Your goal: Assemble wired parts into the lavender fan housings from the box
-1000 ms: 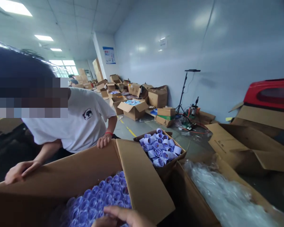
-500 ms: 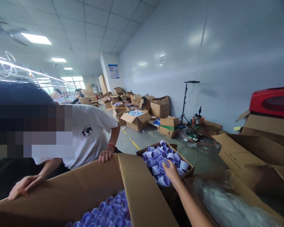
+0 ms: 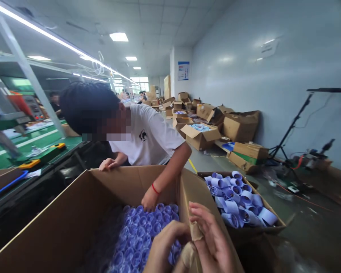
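My left hand (image 3: 166,242) is over the near right side of a large cardboard box (image 3: 57,212), its fingers curled. What it holds, if anything, is hidden. Beside it, my right hand (image 3: 213,239) has its fingers stretched out by the box's right flap, and no object shows in it. Tan wraps cover fingertips where the two hands meet. Inside the box stand rows of translucent purple cups (image 3: 136,231). To the right, a smaller carton (image 3: 275,227) is heaped with loose purple cups (image 3: 233,206).
A co-worker in a white shirt (image 3: 156,132) leans over the box, one hand (image 3: 150,199) on the cups, the other on the rim. A green workbench (image 3: 53,136) runs along the left. Cartons (image 3: 201,138) line the wall, and a black tripod stand (image 3: 292,125) is at right.
My right hand has come back from the cup carton to the large box, and my left hand has come into view. The co-worker's hand has moved from the rim into the box. The view has turned left.
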Available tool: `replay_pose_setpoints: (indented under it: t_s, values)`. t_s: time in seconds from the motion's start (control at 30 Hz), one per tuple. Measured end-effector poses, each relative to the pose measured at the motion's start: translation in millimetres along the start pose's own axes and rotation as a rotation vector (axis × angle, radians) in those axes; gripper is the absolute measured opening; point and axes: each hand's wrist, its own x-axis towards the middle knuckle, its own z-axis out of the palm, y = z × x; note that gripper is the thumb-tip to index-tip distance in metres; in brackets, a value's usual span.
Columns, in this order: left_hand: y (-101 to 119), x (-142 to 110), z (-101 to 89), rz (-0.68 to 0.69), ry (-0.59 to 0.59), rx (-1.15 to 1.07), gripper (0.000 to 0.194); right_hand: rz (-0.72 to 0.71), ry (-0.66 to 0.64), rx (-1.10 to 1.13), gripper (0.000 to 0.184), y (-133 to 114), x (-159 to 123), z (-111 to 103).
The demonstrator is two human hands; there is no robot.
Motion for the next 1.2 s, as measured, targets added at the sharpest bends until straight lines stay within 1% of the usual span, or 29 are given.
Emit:
replay_pose_setpoints:
  t_s: [0.07,0.13,0.23,0.3,0.4,0.47,0.53,0.63,0.73,0.83,0.9,0.97,1.0,1.07,1.13,1.2]
  values:
    - [0.6,0.6,-3.8,0.193,0.025,0.063,0.016,-0.021,0.033,0.073,0.028,-6.7,-4.8,9.0]
    - [-0.5,-2.4,-8.3,0.345,0.088,0.135,0.016,0.002,0.056,0.148,0.026,-15.5,-9.2,20.0]
    - [-4.1,-11.3,-12.4,0.452,0.183,0.228,0.021,0.137,0.091,0.230,0.024,-31.1,-15.6,37.7]
    - [-5.8,-17.5,-13.6,0.457,0.214,0.271,0.023,0.237,0.082,0.292,0.026,-39.0,-19.2,47.3]
    - [-5.4,-23.8,-15.5,0.439,0.271,0.308,0.019,0.318,0.047,0.367,0.025,-44.4,-21.7,55.4]
    - [-3.7,-25.9,-17.2,0.452,0.314,0.334,0.014,0.321,0.050,0.391,0.028,-46.3,-21.4,58.1]
    - [-2.0,-27.2,-18.4,0.478,0.325,0.353,0.012,0.304,0.065,0.402,0.031,-49.8,-20.5,60.6]
    - [-0.7,-29.2,-18.8,0.526,0.369,0.355,0.015,0.323,0.072,0.422,0.028,-57.8,-20.1,65.1]
    - [-1.1,-32.7,-18.1,0.562,0.412,0.350,0.017,0.358,0.012,0.503,0.027,-61.3,-21.4,68.9]
    - [-2.6,-37.7,-16.8,0.560,0.434,0.339,0.019,0.351,-0.091,0.561,0.032,-54.4,-22.1,69.6]
    - [-3.9,-41.1,-15.8,0.549,0.474,0.326,0.019,0.275,-0.145,0.495,0.030,-46.8,-21.1,68.3]
    - [-4.5,-44.1,-15.5,0.484,0.483,0.308,0.017,0.143,-0.131,0.330,0.020,-40.9,-18.9,65.9]
    - [-4.1,-45.4,-16.2,0.433,0.468,0.294,0.018,0.065,-0.101,0.229,0.017,-39.3,-17.2,64.1]
    - [-1.7,-47.5,-19.7,0.340,0.424,0.279,0.020,-0.113,-0.034,0.032,0.019,-39.5,-12.4,59.2]
    - [2.5,-48.7,-26.3,0.302,0.397,0.285,0.018,-0.322,-0.063,-0.148,0.019,-43.1,-6.0,52.6]
    - [7.1,-49.0,-34.5,0.309,0.377,0.323,0.010,-0.504,-0.136,-0.322,0.018,-48.5,0.6,46.3]
